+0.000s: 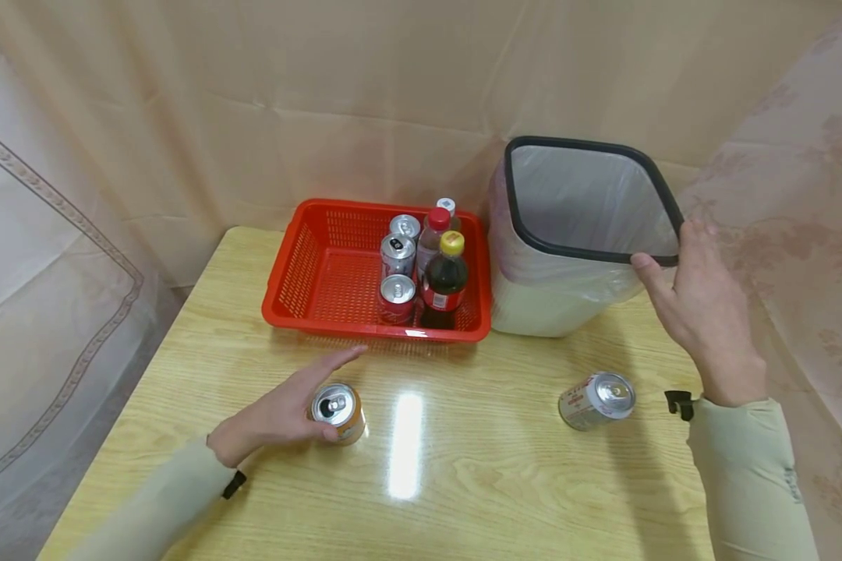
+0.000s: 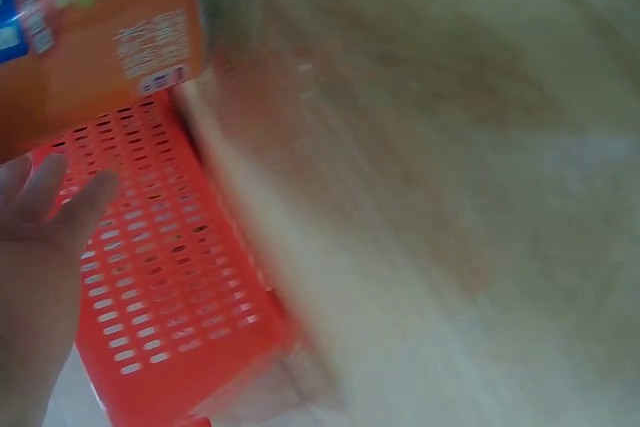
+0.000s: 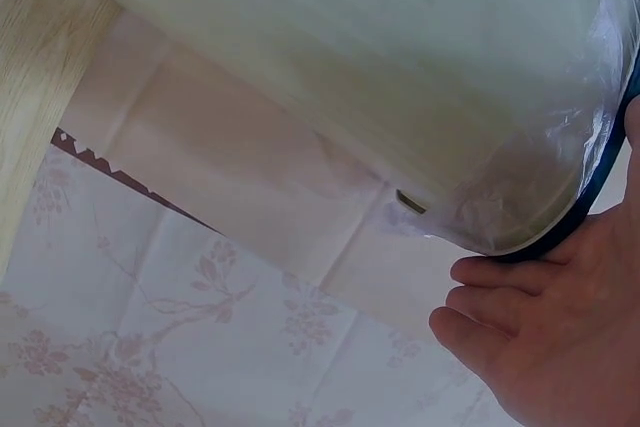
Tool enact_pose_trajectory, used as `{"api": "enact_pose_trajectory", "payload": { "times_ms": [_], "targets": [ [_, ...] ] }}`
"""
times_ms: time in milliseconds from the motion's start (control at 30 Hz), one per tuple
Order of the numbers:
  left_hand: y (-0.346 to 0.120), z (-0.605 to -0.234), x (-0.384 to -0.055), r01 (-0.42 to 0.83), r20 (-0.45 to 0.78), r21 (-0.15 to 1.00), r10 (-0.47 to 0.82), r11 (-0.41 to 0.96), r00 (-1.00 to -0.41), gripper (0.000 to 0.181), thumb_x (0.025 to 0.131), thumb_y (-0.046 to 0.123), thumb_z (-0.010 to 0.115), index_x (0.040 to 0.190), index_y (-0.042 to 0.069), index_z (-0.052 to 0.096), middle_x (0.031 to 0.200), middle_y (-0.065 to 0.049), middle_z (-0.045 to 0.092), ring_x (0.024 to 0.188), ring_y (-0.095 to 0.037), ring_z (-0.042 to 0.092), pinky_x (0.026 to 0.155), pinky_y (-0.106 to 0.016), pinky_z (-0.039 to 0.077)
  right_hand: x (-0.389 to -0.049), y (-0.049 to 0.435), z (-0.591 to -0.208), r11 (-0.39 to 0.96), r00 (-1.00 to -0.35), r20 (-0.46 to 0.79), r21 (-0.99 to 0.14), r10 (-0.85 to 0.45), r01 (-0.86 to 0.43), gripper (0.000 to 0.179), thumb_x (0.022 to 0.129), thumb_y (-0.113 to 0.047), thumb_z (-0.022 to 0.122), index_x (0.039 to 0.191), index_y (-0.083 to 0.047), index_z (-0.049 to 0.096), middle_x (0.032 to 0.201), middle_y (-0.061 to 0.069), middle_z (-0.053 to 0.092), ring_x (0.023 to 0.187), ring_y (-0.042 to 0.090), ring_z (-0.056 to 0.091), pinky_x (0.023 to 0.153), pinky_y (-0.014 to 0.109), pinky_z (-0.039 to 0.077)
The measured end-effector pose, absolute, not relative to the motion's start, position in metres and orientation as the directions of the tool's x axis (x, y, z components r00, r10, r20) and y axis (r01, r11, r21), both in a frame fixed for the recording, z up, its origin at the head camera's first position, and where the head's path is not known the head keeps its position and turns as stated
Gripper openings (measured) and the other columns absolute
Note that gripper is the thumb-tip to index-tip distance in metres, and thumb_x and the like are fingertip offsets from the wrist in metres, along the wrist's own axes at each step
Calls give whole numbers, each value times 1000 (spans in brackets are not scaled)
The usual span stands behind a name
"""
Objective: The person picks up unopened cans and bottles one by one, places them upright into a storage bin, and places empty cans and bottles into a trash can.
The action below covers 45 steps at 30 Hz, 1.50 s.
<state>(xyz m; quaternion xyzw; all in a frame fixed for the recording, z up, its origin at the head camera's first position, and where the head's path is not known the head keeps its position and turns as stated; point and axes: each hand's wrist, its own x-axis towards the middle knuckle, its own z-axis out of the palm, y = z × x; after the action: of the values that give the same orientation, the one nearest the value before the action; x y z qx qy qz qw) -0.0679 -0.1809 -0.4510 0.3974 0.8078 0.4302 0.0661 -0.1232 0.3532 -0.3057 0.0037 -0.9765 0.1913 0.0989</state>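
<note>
My left hand (image 1: 281,413) is spread beside an orange drink can (image 1: 347,425) standing on the table, with the can between thumb and forefinger. In the left wrist view the can (image 2: 100,37) shows its orange side, and the fingers (image 2: 85,202) are extended. At the waste bin (image 1: 554,296), my right hand (image 1: 709,312) lies along the near right corner of the black rim (image 1: 596,253). Its thumb is on the front edge and its fingers reach along the side. The right wrist view shows these fingers (image 3: 490,312) against the rim from outside, fairly straight.
A red plastic basket (image 1: 288,312) at the back holds several cans and bottles, one with a yellow cap (image 1: 452,243). Another can (image 1: 596,401) stands on the table (image 1: 477,467) before the bin. Curtains (image 1: 365,93) hang behind and at both sides.
</note>
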Motion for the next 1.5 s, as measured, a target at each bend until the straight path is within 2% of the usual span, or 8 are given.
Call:
{"api": "enact_pose_trajectory", "payload": {
  "times_ms": [100,200,267,467,633,1067,1233,1500],
  "targets": [
    [-181,-454,-66,559,184,754,706,345,-684,112,80,76,70,164,14,28,165,-9,37,148,-30,39,117,-56,36,-123,354,-306,926,-978,204,-373,31,-48,88,107,-57,40,164,3,8,170,26,9,155,48,10,112,75,21],
    [-181,-457,-65,544,156,756,707,364,-690,109,76,52,89,163,18,31,163,-7,41,145,-29,44,116,-51,39,-123,354,-306,926,-978,208,-375,28,-53,89,107,-57,39,163,4,8,170,26,7,156,45,5,115,73,18],
    [-181,-458,-64,533,146,763,705,367,-694,104,74,36,94,160,19,36,159,-5,46,141,-29,50,114,-46,42,-123,354,-306,926,-978,207,-374,27,-54,89,107,-57,39,163,4,8,169,27,6,156,44,3,117,72,16],
    [-180,-460,-63,499,128,784,690,369,-712,67,81,30,90,139,17,58,132,-2,68,114,-17,65,98,-34,52,-122,353,-306,928,-979,200,-369,27,-50,90,107,-58,38,163,5,6,169,28,5,156,44,1,118,71,14],
    [-177,-461,-61,496,149,782,659,378,-737,49,82,28,89,125,18,66,116,8,71,101,-9,65,88,-32,54,-121,352,-305,929,-981,194,-367,29,-45,91,107,-59,37,163,5,4,169,28,5,156,46,2,115,73,17],
    [-157,-438,-66,528,220,761,616,377,-756,47,81,29,88,122,23,65,112,11,70,98,-9,65,85,-33,56,-122,351,-304,931,-979,202,-364,40,-37,90,107,-59,39,163,4,9,165,33,19,143,59,29,104,79,29],
    [-136,-416,-69,535,250,771,609,346,-753,50,80,30,88,124,21,64,113,11,70,96,-9,65,82,-33,56,-123,351,-304,930,-980,195,-366,44,-32,89,107,-58,40,163,4,9,162,35,23,141,60,32,103,79,30],
    [-97,-384,-77,647,422,752,658,131,-623,57,78,19,88,128,15,61,123,-2,70,104,-14,65,84,-34,58,-123,351,-305,921,-985,169,-388,45,-25,91,107,-58,38,163,4,3,169,28,5,152,52,13,116,72,18]
  ]
}}
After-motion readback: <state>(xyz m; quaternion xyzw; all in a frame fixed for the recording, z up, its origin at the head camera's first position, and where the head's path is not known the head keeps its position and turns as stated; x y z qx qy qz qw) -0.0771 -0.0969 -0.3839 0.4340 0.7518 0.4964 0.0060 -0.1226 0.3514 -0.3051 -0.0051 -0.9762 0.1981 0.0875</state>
